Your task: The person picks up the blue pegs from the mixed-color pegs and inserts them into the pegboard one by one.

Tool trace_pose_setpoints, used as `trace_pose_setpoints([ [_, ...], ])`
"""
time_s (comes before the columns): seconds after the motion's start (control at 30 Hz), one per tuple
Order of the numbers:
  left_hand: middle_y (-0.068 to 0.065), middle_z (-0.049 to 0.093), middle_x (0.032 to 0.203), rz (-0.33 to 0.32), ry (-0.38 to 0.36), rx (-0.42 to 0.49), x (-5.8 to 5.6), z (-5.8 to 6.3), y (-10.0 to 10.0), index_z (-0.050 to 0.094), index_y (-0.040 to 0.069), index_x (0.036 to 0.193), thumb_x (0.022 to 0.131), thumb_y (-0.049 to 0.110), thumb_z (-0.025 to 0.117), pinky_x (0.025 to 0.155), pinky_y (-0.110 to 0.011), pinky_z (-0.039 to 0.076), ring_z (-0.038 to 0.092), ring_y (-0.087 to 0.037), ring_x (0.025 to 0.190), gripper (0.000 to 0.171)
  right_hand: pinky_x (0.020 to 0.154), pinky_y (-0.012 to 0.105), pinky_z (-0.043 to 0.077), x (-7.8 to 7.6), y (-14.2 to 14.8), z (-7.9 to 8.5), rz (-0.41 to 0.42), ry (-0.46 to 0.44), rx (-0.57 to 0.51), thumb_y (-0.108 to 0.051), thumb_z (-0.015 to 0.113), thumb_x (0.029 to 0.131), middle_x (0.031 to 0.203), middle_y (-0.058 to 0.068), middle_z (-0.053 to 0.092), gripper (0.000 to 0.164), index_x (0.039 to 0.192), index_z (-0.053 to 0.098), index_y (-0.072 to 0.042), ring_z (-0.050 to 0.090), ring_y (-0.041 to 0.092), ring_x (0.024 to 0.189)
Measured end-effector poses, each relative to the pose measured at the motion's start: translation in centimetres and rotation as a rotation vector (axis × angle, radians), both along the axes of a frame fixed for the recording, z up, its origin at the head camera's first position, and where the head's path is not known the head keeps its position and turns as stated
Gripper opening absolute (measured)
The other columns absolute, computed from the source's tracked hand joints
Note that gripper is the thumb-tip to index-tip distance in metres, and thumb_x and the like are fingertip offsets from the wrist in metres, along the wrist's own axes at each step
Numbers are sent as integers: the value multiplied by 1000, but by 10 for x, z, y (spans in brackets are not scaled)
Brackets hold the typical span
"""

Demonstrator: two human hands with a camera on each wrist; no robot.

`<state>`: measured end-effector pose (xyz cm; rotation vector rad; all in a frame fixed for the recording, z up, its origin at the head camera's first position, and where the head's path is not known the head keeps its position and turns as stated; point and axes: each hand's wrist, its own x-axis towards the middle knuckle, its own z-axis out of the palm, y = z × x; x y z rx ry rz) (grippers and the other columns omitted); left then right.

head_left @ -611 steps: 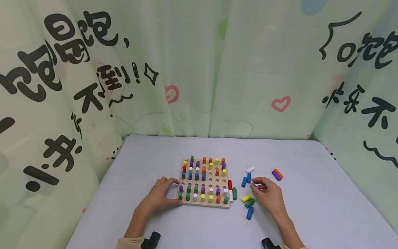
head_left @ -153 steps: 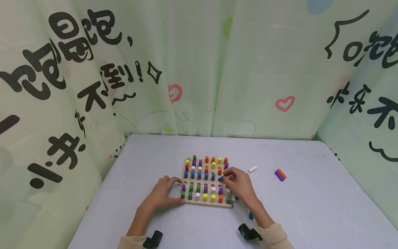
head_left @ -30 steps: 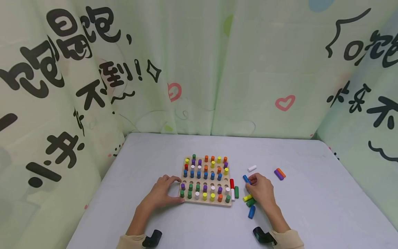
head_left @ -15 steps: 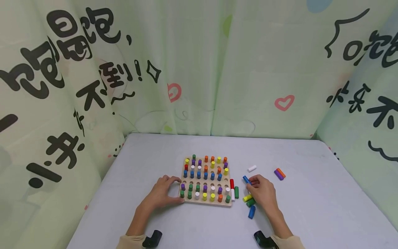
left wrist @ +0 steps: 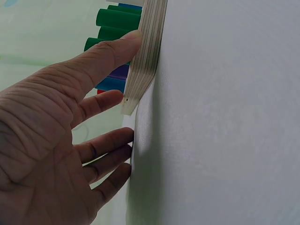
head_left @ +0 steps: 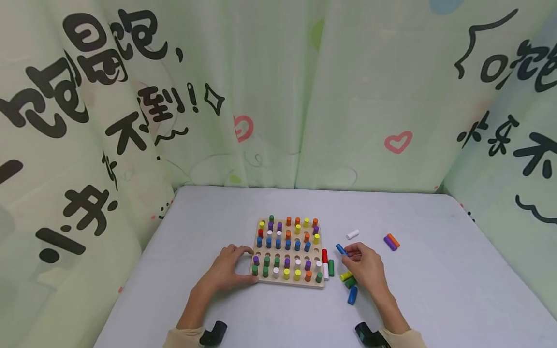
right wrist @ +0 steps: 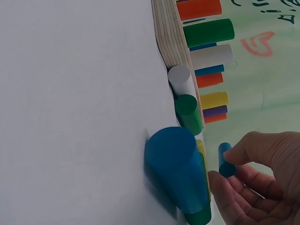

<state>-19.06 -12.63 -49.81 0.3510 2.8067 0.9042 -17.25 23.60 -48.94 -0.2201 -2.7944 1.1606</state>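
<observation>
In the head view, a wooden pegboard (head_left: 289, 282) carries rows of coloured pegs standing in its holes, including a row of blue pegs (head_left: 287, 245) across its middle. My left hand (head_left: 226, 268) is at the board's left side, thumb on the front corner and index finger at the left edge. Its other fingers stay off the board in the left wrist view. My right hand (head_left: 367, 265) pinches a blue peg (right wrist: 226, 159) between thumb and fingers, right of the board. Below that hand lie a yellow peg (head_left: 346, 276), a green peg (head_left: 350, 282) and another blue peg (head_left: 353, 295).
A red peg (head_left: 324, 256), a white peg (head_left: 326, 272) and a green peg (head_left: 331, 268) lie along the board's right edge. Farther back are another white peg (head_left: 352, 234), a purple peg (head_left: 390, 243) and an orange peg (head_left: 393, 240). Printed curtains surround the table (head_left: 435, 290).
Since 5 s ago, another blue peg stands in the blue row, and my right hand has gone back right to a different blue peg. That peg has just shifted slightly left. My left hand stays put.
</observation>
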Motion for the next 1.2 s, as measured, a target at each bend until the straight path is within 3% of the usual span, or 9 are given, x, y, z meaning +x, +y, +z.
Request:
trace_pose_setpoints([
  [0.13, -6, 56, 113, 1, -1, -1, 0, 0, 0, 62, 24, 128, 74, 43, 91, 98, -54, 49, 51, -27, 109, 64, 75, 28, 58, -1, -4, 2, 4, 7, -11, -8, 74, 90, 98, 12, 68, 25, 112, 66, 2, 65, 24, 89],
  [0.63, -7, 56, 116, 4, 6, 2, 1, -1, 0, 62, 24, 128, 74, 44, 91, 99, -55, 49, 51, -29, 113, 64, 77, 30, 58, 0, -21, 5, 67, 27, -32, -7, 74, 90, 96, 10, 69, 21, 109, 68, 1, 66, 22, 87],
  [0.87, -5, 56, 113, 9, -26, -12, 3, -5, 0, 62, 26, 128, 73, 46, 91, 97, -54, 50, 51, -27, 111, 65, 76, 29, 57, 3, -30, 5, 118, 5, -31, -5, 76, 89, 92, 7, 68, 19, 106, 69, -1, 64, 18, 83],
  [1.2, -6, 56, 115, 1, -17, -7, 1, 0, 0, 62, 25, 128, 74, 45, 90, 98, -54, 49, 51, -28, 113, 64, 76, 31, 58, -2, -35, 9, 128, 10, -18, -4, 77, 88, 89, 6, 68, 18, 104, 70, -1, 63, 17, 80],
])
